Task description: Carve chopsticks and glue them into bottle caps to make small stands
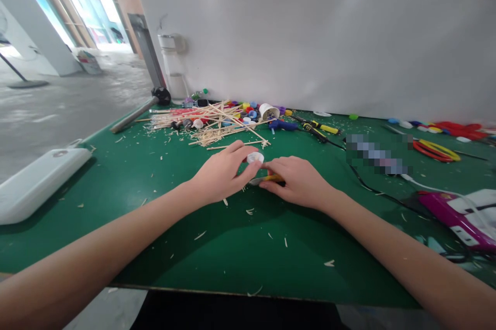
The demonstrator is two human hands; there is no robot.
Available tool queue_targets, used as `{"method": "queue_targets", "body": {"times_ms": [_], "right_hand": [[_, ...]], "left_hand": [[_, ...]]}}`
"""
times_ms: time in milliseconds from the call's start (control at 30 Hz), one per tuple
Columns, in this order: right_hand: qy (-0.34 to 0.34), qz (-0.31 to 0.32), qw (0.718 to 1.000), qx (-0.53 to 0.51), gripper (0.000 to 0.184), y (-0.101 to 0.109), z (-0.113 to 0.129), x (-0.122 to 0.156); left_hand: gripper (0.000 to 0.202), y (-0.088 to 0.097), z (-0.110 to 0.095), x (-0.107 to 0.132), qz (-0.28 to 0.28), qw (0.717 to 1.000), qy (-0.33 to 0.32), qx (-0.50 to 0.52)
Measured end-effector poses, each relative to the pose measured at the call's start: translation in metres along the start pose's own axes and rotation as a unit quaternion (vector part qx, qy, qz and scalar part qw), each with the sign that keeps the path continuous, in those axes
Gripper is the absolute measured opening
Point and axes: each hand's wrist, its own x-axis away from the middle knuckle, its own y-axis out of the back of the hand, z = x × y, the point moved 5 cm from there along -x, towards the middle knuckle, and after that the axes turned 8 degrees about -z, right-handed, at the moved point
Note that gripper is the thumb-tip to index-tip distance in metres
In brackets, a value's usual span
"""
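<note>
My left hand (222,172) rests on the green table (217,252) with its fingers closed on a small white bottle cap (255,157). Right beside it, my right hand (296,181) is closed on a small tool with a yellow and black handle (269,179), whose tip lies under the cap. Both hands meet at the middle of the table. Wood shavings lie scattered around them.
Behind the hands lie a heap of wooden sticks (217,126), coloured bottle caps (250,111), a white cup (268,111) and screwdrivers (320,128). A white device (36,183) sits at the left edge, a pink glue gun (455,216) at the right, and red and yellow rings (436,150) beyond it. A white wall panel (310,35) closes the back.
</note>
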Motion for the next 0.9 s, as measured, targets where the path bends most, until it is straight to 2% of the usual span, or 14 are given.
{"method": "queue_targets", "body": {"times_ms": [100,233,467,667,733,800,900], "right_hand": [[0.006,-0.021,1.0,-0.002,0.045,-0.002,0.007,-0.003],[0.02,-0.066,0.996,-0.059,0.033,-0.004,0.017,-0.005],[-0.102,-0.088,0.977,-0.168,0.024,-0.01,0.005,-0.002],[-0.082,-0.114,0.953,-0.267,0.016,-0.008,0.005,-0.005],[-0.092,-0.105,0.953,-0.267,0.019,-0.007,0.005,-0.006],[-0.107,-0.096,0.955,-0.258,0.023,-0.007,0.006,-0.005],[-0.113,-0.087,0.956,-0.257,0.024,-0.006,0.007,-0.003]], "left_hand": [[0.036,-0.001,-0.003,0.0,0.002,1.0,-0.009,0.017],[0.039,-0.005,-0.007,0.003,0.011,0.999,-0.032,0.025],[0.041,-0.011,-0.009,0.008,0.015,0.997,-0.059,0.041],[0.053,-0.007,-0.014,0.007,0.013,0.994,-0.104,0.015],[0.052,-0.005,-0.006,0.002,0.015,0.997,-0.079,-0.002],[0.047,-0.004,0.01,-0.005,0.008,0.998,-0.027,-0.051],[0.04,-0.008,0.036,-0.018,0.027,0.977,0.003,-0.21]]}}
